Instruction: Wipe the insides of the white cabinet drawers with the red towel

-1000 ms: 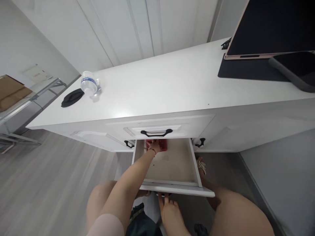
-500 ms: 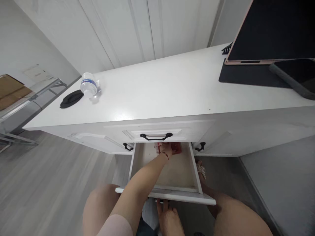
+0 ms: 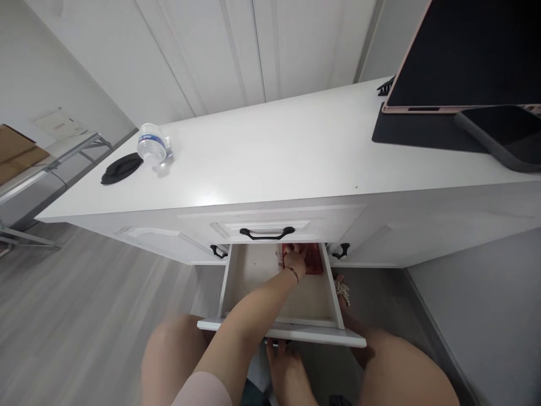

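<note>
My left hand (image 3: 296, 260) reaches into the pulled-out drawer (image 3: 253, 282), a patterned band round its wrist. Its fingers are on a flat, shiny red packet (image 3: 313, 260) near the drawer's back right corner, closed on its left part. Part of the packet lies under the hand and the cabinet edge. Below the drawer front (image 3: 313, 334), my right hand (image 3: 286, 369) has its fingers curled up around the drawer's handle, which is mostly hidden.
On the white cabinet top (image 3: 262, 152) stand a clear plastic bottle (image 3: 152, 146) beside a flat black object (image 3: 122, 169), and a dark-screened tablet (image 3: 469, 56) with a phone (image 3: 502, 135) at right. A shut drawer with a black handle (image 3: 267, 233) sits above the pulled-out one. My knees flank it.
My left hand has moved to the right inside the drawer, and the red packet has shifted right with it. My right hand stays at the drawer front.
</note>
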`<state>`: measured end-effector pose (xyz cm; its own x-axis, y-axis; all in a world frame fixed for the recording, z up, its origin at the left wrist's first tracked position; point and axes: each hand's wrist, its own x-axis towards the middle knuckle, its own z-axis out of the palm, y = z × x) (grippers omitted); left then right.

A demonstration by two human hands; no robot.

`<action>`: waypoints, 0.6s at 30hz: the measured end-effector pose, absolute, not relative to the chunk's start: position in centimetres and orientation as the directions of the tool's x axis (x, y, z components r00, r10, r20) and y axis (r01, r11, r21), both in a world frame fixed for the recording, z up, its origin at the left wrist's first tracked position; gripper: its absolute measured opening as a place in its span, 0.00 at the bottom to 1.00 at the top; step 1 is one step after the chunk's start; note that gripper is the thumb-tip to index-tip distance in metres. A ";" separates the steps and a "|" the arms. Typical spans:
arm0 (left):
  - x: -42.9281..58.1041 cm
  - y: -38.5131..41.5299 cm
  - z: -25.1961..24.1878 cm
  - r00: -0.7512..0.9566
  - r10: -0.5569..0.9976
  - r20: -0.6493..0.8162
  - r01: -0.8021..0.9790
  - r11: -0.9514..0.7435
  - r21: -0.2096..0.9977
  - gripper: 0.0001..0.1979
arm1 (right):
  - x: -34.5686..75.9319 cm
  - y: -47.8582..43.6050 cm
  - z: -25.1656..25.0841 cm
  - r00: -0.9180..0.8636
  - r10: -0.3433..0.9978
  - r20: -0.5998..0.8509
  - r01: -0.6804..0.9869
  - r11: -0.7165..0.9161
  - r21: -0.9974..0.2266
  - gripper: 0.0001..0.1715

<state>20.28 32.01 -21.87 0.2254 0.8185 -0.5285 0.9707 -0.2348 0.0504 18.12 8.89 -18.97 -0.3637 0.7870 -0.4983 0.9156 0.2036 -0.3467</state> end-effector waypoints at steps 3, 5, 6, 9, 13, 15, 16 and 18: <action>20.5 30.8 -21.8 0.237 0.817 -0.525 0.967 -0.250 0.046 0.41 | 18.0 9.3 -18.4 -0.340 0.768 -0.543 0.936 0.218 -0.278 0.30; 20.7 30.0 -21.8 0.238 0.814 -0.529 0.964 -0.266 0.023 0.41 | 17.8 9.7 -17.8 -0.337 0.752 -0.566 0.939 0.225 -0.260 0.31; 20.9 29.5 -21.9 0.239 0.813 -0.531 0.960 -0.279 0.006 0.42 | 17.7 10.0 -17.4 -0.335 0.744 -0.579 0.941 0.226 -0.254 0.30; 21.1 28.2 -22.2 0.257 0.807 -0.532 0.945 -0.326 -0.039 0.42 | 17.5 10.6 -16.4 -0.330 0.731 -0.598 0.943 0.224 -0.246 0.27; 21.0 26.7 -22.5 0.285 0.787 -0.548 0.922 -0.381 -0.068 0.41 | 17.2 11.0 -16.4 -0.348 0.737 -0.579 0.937 0.248 -0.247 0.25; 20.8 26.0 -22.7 0.301 0.775 -0.555 0.910 -0.408 -0.075 0.41 | 17.1 10.9 -16.9 -0.344 0.759 -0.553 0.938 0.253 -0.237 0.24; 20.6 25.7 -22.9 0.313 0.770 -0.556 0.904 -0.421 -0.075 0.42 | 17.0 10.9 -17.3 -0.336 0.772 -0.539 0.941 0.248 -0.231 0.24; 20.5 25.0 -23.4 0.335 0.756 -0.562 0.889 -0.451 -0.077 0.42 | 17.0 10.7 -17.9 -0.348 0.802 -0.486 0.932 0.240 -0.272 0.22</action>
<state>20.47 25.03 -23.36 0.3348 0.7561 -0.5623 0.8891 -0.4512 -0.0773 16.99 10.75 -17.85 -0.3482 0.8017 -0.4858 0.9319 0.2401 -0.2717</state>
